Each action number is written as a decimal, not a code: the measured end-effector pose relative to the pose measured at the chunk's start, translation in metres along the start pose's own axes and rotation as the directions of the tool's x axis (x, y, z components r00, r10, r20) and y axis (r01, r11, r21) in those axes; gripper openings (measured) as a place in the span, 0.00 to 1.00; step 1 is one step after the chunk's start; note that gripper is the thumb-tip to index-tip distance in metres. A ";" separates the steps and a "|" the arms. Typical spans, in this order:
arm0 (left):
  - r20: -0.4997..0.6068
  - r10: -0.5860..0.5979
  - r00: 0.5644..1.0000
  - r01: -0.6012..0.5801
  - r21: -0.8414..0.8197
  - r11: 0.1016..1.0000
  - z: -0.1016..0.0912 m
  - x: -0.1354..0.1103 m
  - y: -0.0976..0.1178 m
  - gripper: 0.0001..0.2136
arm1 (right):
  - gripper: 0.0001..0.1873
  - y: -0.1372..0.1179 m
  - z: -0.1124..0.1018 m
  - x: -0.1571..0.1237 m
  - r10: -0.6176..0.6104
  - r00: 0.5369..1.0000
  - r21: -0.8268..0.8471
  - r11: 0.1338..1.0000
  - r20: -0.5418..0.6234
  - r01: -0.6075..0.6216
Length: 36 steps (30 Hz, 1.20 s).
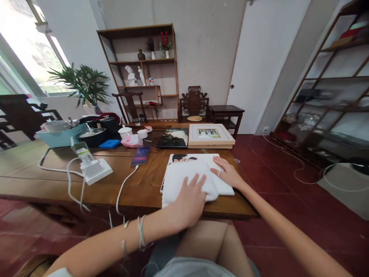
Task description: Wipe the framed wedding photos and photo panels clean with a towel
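My left hand (190, 200) lies flat, fingers stretched, pressing a white cloth (184, 177) onto a large white photo panel (201, 158) that lies on the wooden table (138, 184) near its front right corner. My right hand (227, 173) rests open on the panel's right edge, fingers spread, a ring on one finger. The cloth covers most of the panel's left half; part of the printed picture shows at the top.
Behind the panel lie a dark photo print (173, 137) and a pale framed picture (210, 135). A phone (140, 155) with a white cable, a white charger block (96, 169), cups, pots and a blue basin (59, 134) crowd the left. Shelves stand behind and right.
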<state>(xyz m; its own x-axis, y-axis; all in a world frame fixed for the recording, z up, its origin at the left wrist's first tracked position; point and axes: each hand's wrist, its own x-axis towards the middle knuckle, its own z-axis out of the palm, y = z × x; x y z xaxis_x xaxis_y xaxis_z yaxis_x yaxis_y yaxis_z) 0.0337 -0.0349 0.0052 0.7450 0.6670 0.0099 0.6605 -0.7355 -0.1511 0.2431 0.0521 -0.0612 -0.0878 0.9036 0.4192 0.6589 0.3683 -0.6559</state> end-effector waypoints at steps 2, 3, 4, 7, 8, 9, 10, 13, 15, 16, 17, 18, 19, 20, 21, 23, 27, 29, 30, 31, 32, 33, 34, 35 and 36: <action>0.046 0.036 0.998 -0.036 -0.003 0.999 -0.002 -0.016 0.015 0.12 | 0.28 0.000 0.000 0.000 0.002 1.000 -0.001 1.000 0.003 -0.002; 0.072 0.051 0.996 -0.050 -0.009 0.999 -0.004 -0.022 0.019 0.12 | 0.28 0.000 0.001 0.000 0.003 1.000 -0.002 1.000 0.002 -0.003; 0.091 0.061 0.994 -0.059 -0.014 0.998 -0.005 -0.025 0.022 0.11 | 0.28 0.000 0.001 0.000 0.003 1.000 -0.001 1.000 0.000 -0.003; 0.068 0.052 0.996 -0.049 -0.034 0.998 -0.011 -0.021 0.018 0.12 | 0.24 0.003 0.002 0.000 -0.010 1.000 0.022 1.000 -0.021 0.010; 0.050 0.040 0.998 -0.038 -0.043 0.998 -0.012 -0.015 0.014 0.13 | 0.22 0.004 0.002 0.000 -0.017 1.000 0.032 0.999 -0.026 0.017; 0.035 0.024 0.999 -0.022 -0.052 0.998 -0.013 -0.007 0.008 0.14 | 0.21 0.005 0.002 0.000 -0.023 0.999 0.040 0.999 -0.027 0.024; 0.027 0.008 1.000 -0.007 -0.060 0.998 -0.013 0.002 0.002 0.14 | 0.20 0.006 0.003 0.001 -0.026 0.999 0.044 0.999 -0.026 0.027; 0.015 -0.037 0.999 0.038 -0.093 0.995 -0.006 0.037 -0.018 0.15 | 0.20 0.008 0.002 0.001 -0.034 0.999 0.045 0.998 -0.025 0.035; -0.015 -0.059 0.998 0.057 -0.107 0.993 0.002 0.061 -0.032 0.14 | 0.21 0.009 0.002 0.001 -0.043 0.999 0.052 0.998 -0.026 0.045; -0.035 -0.070 0.997 0.066 -0.107 0.992 0.006 0.072 -0.037 0.14 | 0.21 0.009 0.002 0.001 -0.045 0.999 0.056 0.997 -0.026 0.046; -0.056 -0.081 0.995 0.075 -0.104 0.992 0.010 0.082 -0.043 0.15 | 0.21 0.009 0.002 0.001 -0.043 0.999 0.059 0.997 -0.025 0.044; -0.077 -0.089 0.993 0.081 -0.100 0.992 0.014 0.090 -0.047 0.15 | 0.21 0.009 0.002 0.001 -0.038 0.999 0.061 0.997 -0.024 0.039; -0.095 -0.096 0.991 0.088 -0.095 0.992 0.016 0.097 -0.049 0.15 | 0.21 0.008 0.001 0.001 -0.032 0.999 0.063 0.997 -0.023 0.033; -0.105 -0.101 0.989 0.092 -0.090 0.992 0.018 0.101 -0.051 0.15 | 0.21 0.008 0.001 0.002 -0.027 0.999 0.066 0.997 -0.022 0.029; -0.112 -0.104 0.988 0.095 -0.085 0.992 0.019 0.104 -0.050 0.15 | 0.22 0.008 0.001 0.002 -0.026 0.999 0.069 0.997 -0.021 0.027; -0.113 -0.098 0.989 0.090 -0.071 0.993 0.018 0.102 -0.044 0.15 | 0.23 0.007 0.001 0.002 -0.031 0.999 0.077 0.996 -0.021 0.033; -0.095 -0.063 0.993 0.061 -0.028 0.998 0.011 0.076 -0.009 0.14 | 0.22 0.011 0.000 0.002 -0.048 0.999 0.125 0.991 -0.023 0.050; -0.087 -0.039 0.995 0.039 0.001 0.999 0.007 0.056 0.014 0.14 | 0.21 0.014 0.000 0.003 -0.051 0.998 0.155 0.987 -0.022 0.053; -0.084 -0.026 0.996 0.026 0.002 1.000 0.006 0.046 0.025 0.15 | 0.20 0.016 0.000 0.003 -0.052 0.998 0.163 0.985 -0.023 0.055; -0.083 -0.010 0.997 0.010 0.000 1.000 0.004 0.037 0.035 0.15 | 0.20 0.017 0.000 0.003 -0.052 0.998 0.166 0.985 -0.026 0.056; -0.081 0.007 0.997 -0.008 -0.008 1.000 0.003 0.029 0.044 0.15 | 0.20 0.018 0.000 0.003 -0.051 0.998 0.165 0.985 -0.030 0.055; -0.078 0.024 0.997 -0.025 -0.018 1.000 0.003 0.022 0.050 0.14 | 0.20 0.018 0.001 0.003 -0.048 0.998 0.160 0.986 -0.035 0.053; -0.075 0.037 0.997 -0.040 -0.028 0.999 0.003 0.017 0.054 0.14 | 0.19 0.018 0.001 0.003 -0.044 0.998 0.153 0.987 -0.040 0.050; -0.070 0.048 0.996 -0.050 -0.036 0.998 0.003 0.013 0.055 0.14 | 0.19 0.018 0.001 0.003 -0.041 0.998 0.143 0.989 -0.043 0.047; -0.067 0.049 0.997 -0.052 -0.042 0.998 0.003 0.011 0.054 0.14 | 0.19 0.017 0.002 0.003 -0.041 0.998 0.133 0.990 -0.045 0.047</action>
<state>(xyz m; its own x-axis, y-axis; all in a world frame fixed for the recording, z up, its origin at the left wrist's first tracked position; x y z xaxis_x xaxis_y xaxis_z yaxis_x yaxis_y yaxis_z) 0.0778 -0.0670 -0.0060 0.7813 0.6203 0.0686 0.6240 -0.7738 -0.1095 0.2530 0.0614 -0.0722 -0.0810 0.8769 0.4739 0.5484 0.4362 -0.7134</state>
